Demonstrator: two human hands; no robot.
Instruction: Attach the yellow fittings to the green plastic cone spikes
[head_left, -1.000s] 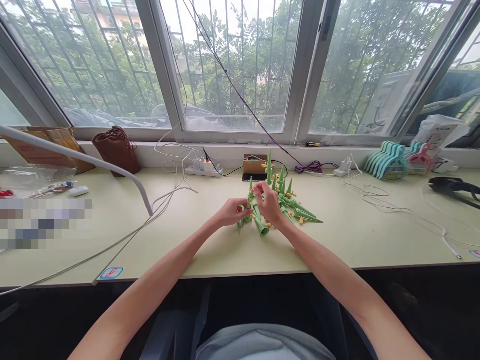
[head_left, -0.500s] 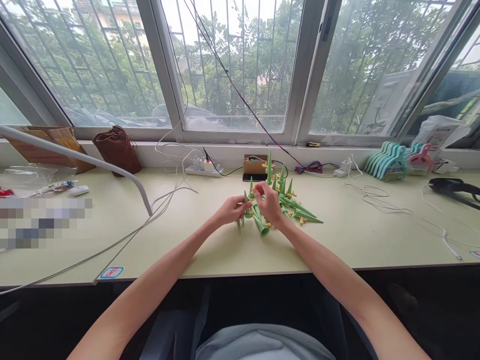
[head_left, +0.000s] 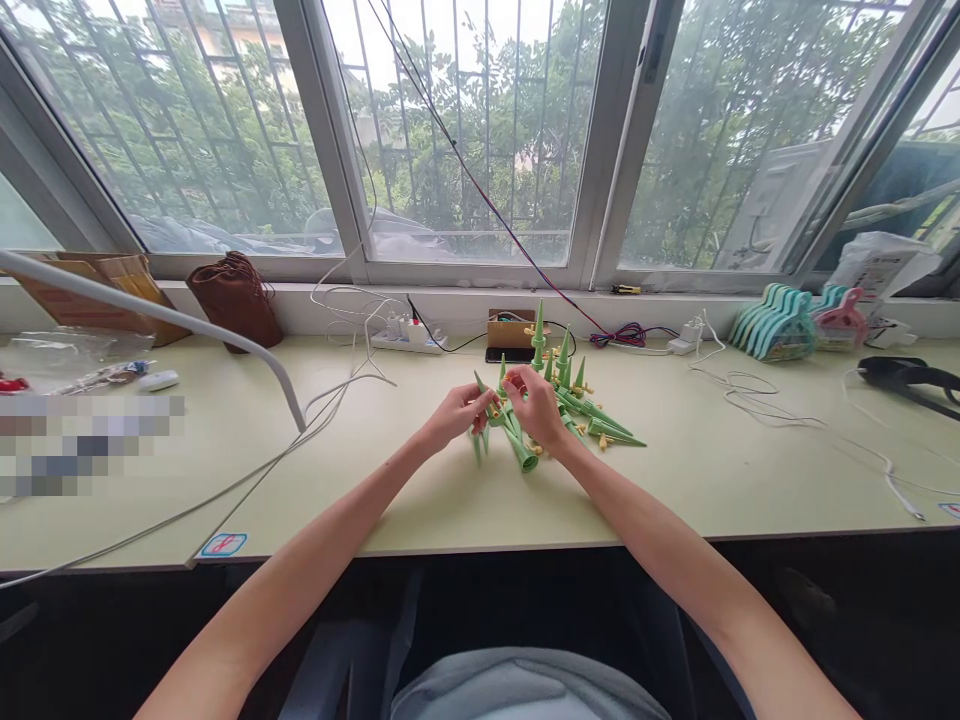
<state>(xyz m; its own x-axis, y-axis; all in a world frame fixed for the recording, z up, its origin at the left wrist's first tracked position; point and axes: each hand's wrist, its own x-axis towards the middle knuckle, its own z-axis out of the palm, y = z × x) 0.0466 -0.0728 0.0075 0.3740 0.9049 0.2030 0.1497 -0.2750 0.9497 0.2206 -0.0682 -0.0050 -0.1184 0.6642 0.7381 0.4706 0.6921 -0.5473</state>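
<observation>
A heap of green plastic cone spikes [head_left: 592, 418] with small yellow fittings lies on the pale green table [head_left: 420, 490], some standing upright. My left hand [head_left: 456, 412] is closed on one green spike [head_left: 484, 395], lifted a little above the table with its tip pointing up and left. My right hand [head_left: 536, 405] sits just to the right of it, fingers pinched on a small yellow-orange fitting [head_left: 512, 378] at the spike's wide end. Both hands meet over the left side of the heap.
White cables [head_left: 330, 400] and a white tube [head_left: 150, 310] cross the left of the table. A power strip [head_left: 409, 340], a small cardboard box [head_left: 508, 328] and a brown pouch [head_left: 234, 298] stand by the window. Teal and pink hangers [head_left: 787, 320] and black straps [head_left: 907, 375] lie at the right.
My left hand has lifted the green spike up from the heap and brought it closer to my right hand; the spike's tip now points up and left.
</observation>
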